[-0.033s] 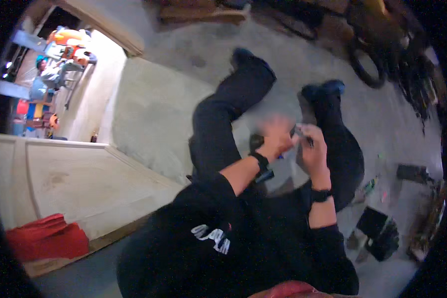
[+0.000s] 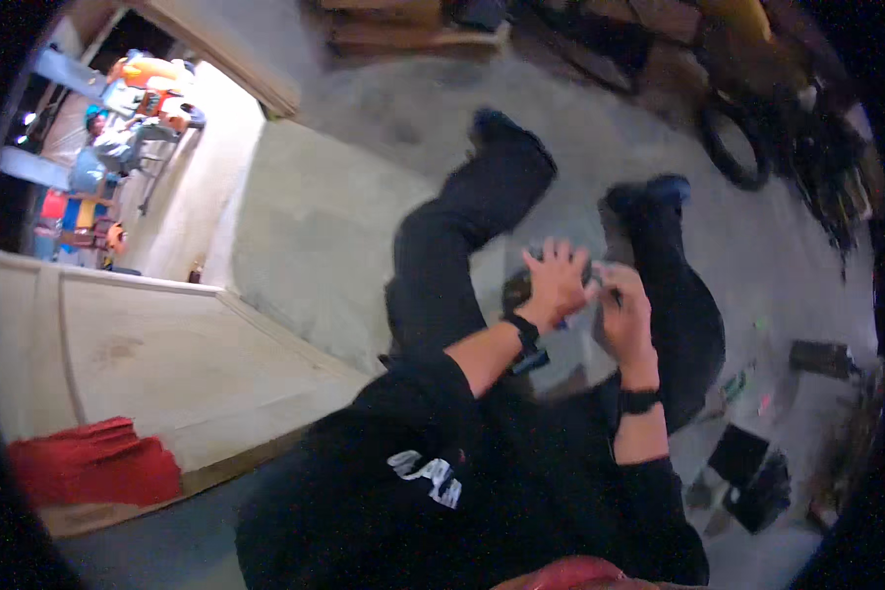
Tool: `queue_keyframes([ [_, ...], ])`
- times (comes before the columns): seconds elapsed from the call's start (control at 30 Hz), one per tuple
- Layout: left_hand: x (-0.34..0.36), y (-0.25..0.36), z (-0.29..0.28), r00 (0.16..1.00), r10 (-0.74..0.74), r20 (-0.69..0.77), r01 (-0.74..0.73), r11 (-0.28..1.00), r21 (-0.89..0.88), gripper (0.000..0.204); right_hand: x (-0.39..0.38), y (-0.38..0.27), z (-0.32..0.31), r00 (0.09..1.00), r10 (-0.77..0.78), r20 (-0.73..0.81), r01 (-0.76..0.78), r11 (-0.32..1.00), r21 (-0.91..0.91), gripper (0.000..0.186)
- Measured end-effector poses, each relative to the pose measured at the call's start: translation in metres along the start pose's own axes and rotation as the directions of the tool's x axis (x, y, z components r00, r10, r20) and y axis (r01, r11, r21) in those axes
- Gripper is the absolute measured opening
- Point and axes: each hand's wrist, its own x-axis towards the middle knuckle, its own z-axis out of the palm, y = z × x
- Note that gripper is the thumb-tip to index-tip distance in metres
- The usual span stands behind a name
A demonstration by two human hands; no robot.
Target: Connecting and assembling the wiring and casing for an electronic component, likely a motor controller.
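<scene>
Our left hand (image 2: 559, 287) has its fingers spread wide. Our right hand (image 2: 626, 313), near three o'clock from it, has bent fingers held close together; we cannot tell if they pinch something small. A dark, round-looking thing (image 2: 517, 290) peeks out at nine o'clock from our left hand, between our legs (image 2: 433, 246). We cannot tell if that hand touches it. The work looks partway along to us: both hands are close together by the dark thing, and it is not yet put aside. It is too blurry to say which bits are done or left. Farther out over the grey floor (image 2: 796, 256), a black tyre (image 2: 751, 180) is between one and two o'clock, a black flat thing (image 2: 737, 452) between four and five, and a red cloth (image 2: 98, 464) near eight.
</scene>
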Motion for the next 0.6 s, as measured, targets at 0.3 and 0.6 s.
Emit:
queue_keyframes([
  [0.3,-0.004,-0.007,0.008,0.995,0.071,-0.067,-0.07,0.997,0.015,0.058,0.0,-0.009,0.001,0.986,-0.035,0.162,0.025,0.998,0.063,0.032],
  [0.6,-0.005,0.0,0.004,0.994,0.069,-0.081,-0.07,0.997,-0.015,0.059,-0.007,0.001,0.004,0.996,0.093,-0.001,-0.093,0.991,0.097,0.033],
])
